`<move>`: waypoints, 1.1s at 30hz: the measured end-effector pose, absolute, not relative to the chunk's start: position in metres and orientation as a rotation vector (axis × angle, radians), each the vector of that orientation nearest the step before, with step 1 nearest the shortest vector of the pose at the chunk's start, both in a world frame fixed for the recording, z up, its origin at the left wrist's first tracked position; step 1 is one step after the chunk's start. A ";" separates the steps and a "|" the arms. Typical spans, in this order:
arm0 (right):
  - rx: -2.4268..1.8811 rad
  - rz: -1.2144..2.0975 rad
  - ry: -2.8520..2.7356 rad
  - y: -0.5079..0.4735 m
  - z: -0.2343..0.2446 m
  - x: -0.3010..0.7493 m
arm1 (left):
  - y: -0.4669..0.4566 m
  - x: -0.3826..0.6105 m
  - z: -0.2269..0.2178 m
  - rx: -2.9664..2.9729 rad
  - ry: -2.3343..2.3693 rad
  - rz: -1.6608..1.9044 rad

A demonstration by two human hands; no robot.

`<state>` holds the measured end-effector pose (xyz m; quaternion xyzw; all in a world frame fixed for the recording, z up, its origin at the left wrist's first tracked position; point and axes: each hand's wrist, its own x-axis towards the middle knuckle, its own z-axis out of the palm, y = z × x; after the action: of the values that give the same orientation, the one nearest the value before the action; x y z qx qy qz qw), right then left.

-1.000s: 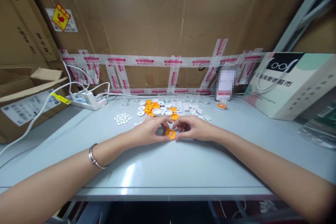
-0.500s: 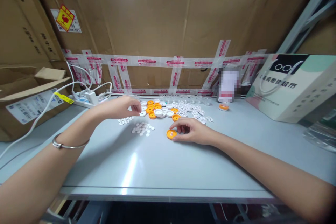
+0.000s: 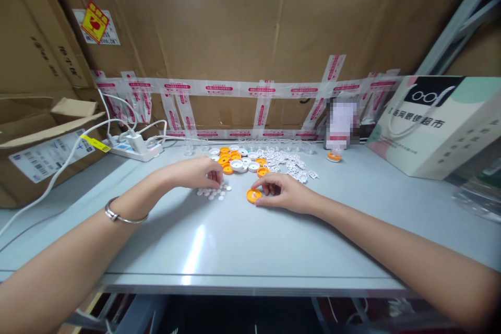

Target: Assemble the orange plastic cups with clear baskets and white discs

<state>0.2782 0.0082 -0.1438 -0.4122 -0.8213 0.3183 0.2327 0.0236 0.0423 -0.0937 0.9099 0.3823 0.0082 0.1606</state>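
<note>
Orange round plastic cap (image 3: pixel 254 196) on glossy grey tabletop (image 3: pixel 250 240), held at rim between thumb and finger of right hand (image 3: pixel 285 193), left hand (image 3: pixel 201 172) at small white round discs (image 3: pixel 211 197), fingertips bent downward, grip indeterminable, orange and white round caps (image 3: pixel 237 166) behind.

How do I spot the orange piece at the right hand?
On the grey table, find the cluster of orange and white pieces. Nearer the front, at the right hand's fingertips, lies an orange piece outside the cluster, a pale bit inside.
</note>
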 end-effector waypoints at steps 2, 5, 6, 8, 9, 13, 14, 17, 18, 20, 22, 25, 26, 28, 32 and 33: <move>-1.128 0.873 -2.257 0.008 -0.144 0.279 | 0.043 0.023 -0.094 2.596 1.087 0.043; -1.123 0.864 -2.270 0.008 -0.145 0.279 | 0.040 0.025 -0.092 2.612 1.054 0.115; -1.121 0.860 -2.277 0.008 -0.144 0.279 | 0.038 0.028 -0.092 2.623 1.040 0.162; -1.111 0.856 -2.293 0.008 -0.144 0.279 | 0.032 0.034 -0.091 2.626 0.996 0.299; -1.107 0.859 -2.296 0.008 -0.143 0.279 | 0.029 0.038 -0.092 2.605 0.971 0.371; -1.088 0.856 -2.314 0.008 -0.144 0.280 | 0.018 0.055 -0.100 2.424 0.925 0.463; -1.082 0.850 -2.326 0.008 -0.144 0.280 | 0.017 0.059 -0.104 2.395 0.919 0.447; -1.089 0.827 -2.338 0.008 -0.143 0.278 | 0.015 0.066 -0.114 2.357 0.889 0.436; -1.109 0.819 -2.329 0.007 -0.142 0.278 | 0.016 0.068 -0.116 2.343 0.883 0.447; -1.156 0.799 -2.303 0.006 -0.142 0.277 | 0.017 0.069 -0.119 2.304 0.887 0.465; -1.170 0.795 -2.295 0.005 -0.141 0.277 | 0.019 0.069 -0.119 2.267 0.907 0.475; -1.115 0.803 -2.326 0.004 -0.141 0.278 | 0.020 0.068 -0.117 2.204 0.950 0.476; -1.102 0.799 -2.337 0.004 -0.141 0.278 | 0.021 0.068 -0.117 2.182 0.960 0.475; -1.099 0.781 -2.347 0.004 -0.141 0.278 | 0.021 0.069 -0.118 2.150 0.962 0.483; -1.101 0.776 -2.351 0.007 -0.143 0.278 | 0.022 0.073 -0.124 2.099 0.926 0.499; -1.101 0.776 -2.349 0.007 -0.143 0.278 | 0.022 0.074 -0.125 2.088 0.927 0.503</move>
<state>0.2777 0.0070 -0.1433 -0.3972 -0.8471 0.2798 0.2153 0.0735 0.0221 -0.1253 0.8217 0.3647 0.1979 0.3908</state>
